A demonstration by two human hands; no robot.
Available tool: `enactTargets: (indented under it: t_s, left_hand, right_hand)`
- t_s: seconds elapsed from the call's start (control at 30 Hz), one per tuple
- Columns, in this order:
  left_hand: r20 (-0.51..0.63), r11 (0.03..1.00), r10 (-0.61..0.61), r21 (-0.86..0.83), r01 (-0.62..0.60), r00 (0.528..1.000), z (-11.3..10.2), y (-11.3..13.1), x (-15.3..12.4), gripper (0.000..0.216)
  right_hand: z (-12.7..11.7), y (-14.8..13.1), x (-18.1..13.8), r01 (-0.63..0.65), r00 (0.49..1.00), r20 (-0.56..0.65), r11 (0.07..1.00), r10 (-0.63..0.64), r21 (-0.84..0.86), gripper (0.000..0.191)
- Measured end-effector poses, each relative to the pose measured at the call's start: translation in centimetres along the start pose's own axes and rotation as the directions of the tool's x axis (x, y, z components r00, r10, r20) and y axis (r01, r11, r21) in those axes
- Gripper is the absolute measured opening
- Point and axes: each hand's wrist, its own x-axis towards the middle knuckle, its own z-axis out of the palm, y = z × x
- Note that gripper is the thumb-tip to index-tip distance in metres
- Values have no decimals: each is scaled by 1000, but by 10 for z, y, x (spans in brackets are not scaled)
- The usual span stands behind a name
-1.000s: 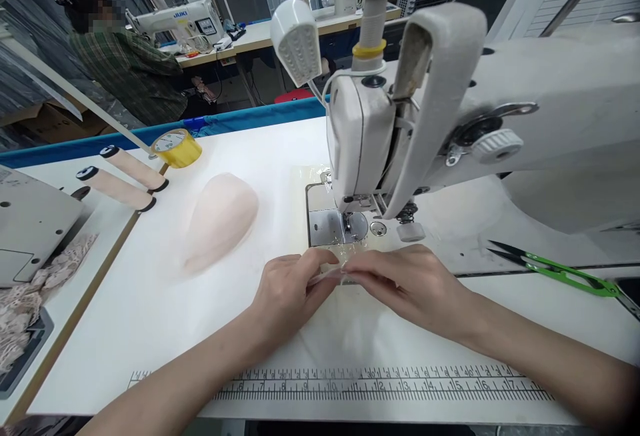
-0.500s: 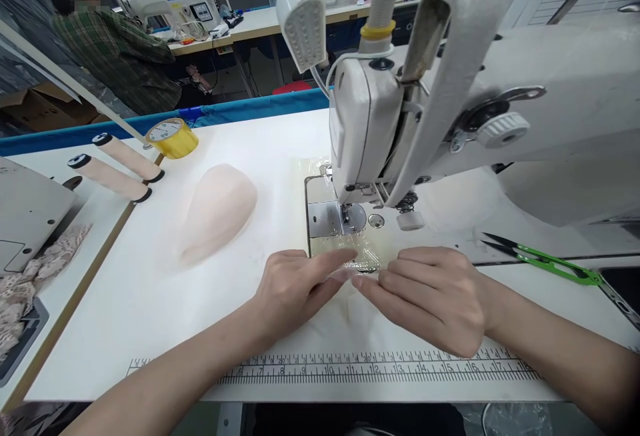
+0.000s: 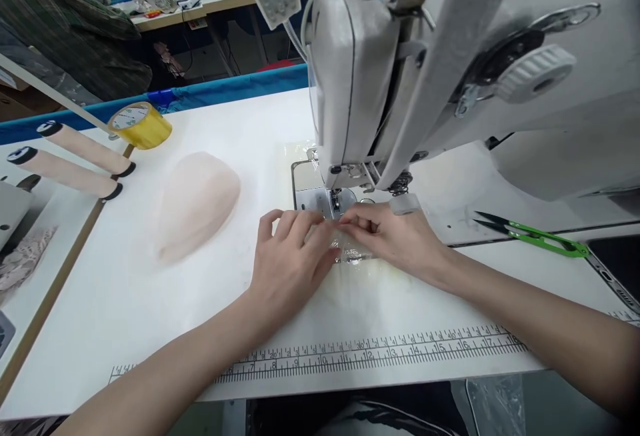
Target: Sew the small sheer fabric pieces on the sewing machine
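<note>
My left hand (image 3: 293, 253) is just left of the needle area, its fingers bent and its thumb and forefinger closed together at the tips. My right hand (image 3: 395, 233) meets it from the right, thumb and forefinger in a pinch. What lies between the fingertips is too small and covered to make out. Both hands are right in front of the presser foot (image 3: 336, 199) of the white sewing machine (image 3: 333, 89). Clear tape (image 3: 357, 253) shows on the bed under the fingers. A pale pink moulded cup (image 3: 200, 203) lies on the table to the left.
Green thread snips (image 3: 545, 239) and a phone (image 3: 617, 259) lie at the right. Two thread cones (image 3: 70, 173) and a yellow tape roll (image 3: 143, 126) are at the left. A printed ruler (image 3: 370, 353) runs along the front edge. A person (image 3: 65, 36) is beyond.
Both hands have moved forward to the presser foot, hiding the thin whitish piece seen between them before. The right hand has turned from knuckles-up to a pinch. The camera view has come closer.
</note>
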Motion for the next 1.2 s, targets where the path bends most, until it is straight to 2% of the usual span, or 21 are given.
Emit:
enactTargets:
  t_s: [0.1, 0.2, 0.3, 0.4, 0.5, 0.7, 0.9, 1.2]
  left_hand:
    - [-70, 979, 182, 111, -173, 981, -3, 4, -3, 17]
    - [-3, 958, 256, 136, -253, 967, -6, 9, -7, 22]
    - [76, 966, 230, 102, -237, 970, -10, 9, -7, 33]
    - [84, 972, 219, 62, -225, 972, -9, 5, -3, 33]
    - [78, 976, 210, 49, -214, 975, -5, 0, 2, 29]
    - [102, 975, 190, 99, -200, 976, -3, 1, 2, 34]
    - [107, 976, 168, 121, -180, 980, -1, 4, 1, 41]
    - [122, 974, 144, 155, -163, 982, 1, 4, 3, 43]
  right_hand:
    - [0, -1, 3, -66, 998, -11, 997, 66, 31, 20]
    - [-2, -2, 4, -109, 994, -24, 993, 108, -37, 23]
    - [-6, -1, 1, -12, 997, -76, 965, -8, -261, 31]
    - [-8, 0, -6, 147, 968, -107, 854, -229, -499, 28]
    - [-7, 1, -12, 231, 937, -72, 762, -341, -606, 27]
    - [-1, 4, -12, 220, 946, -23, 690, -325, -690, 30]
    - [-3, 4, -8, 190, 961, -21, 711, -277, -677, 31]
    - [-3, 7, -7, 212, 955, -4, 689, -297, -693, 28]
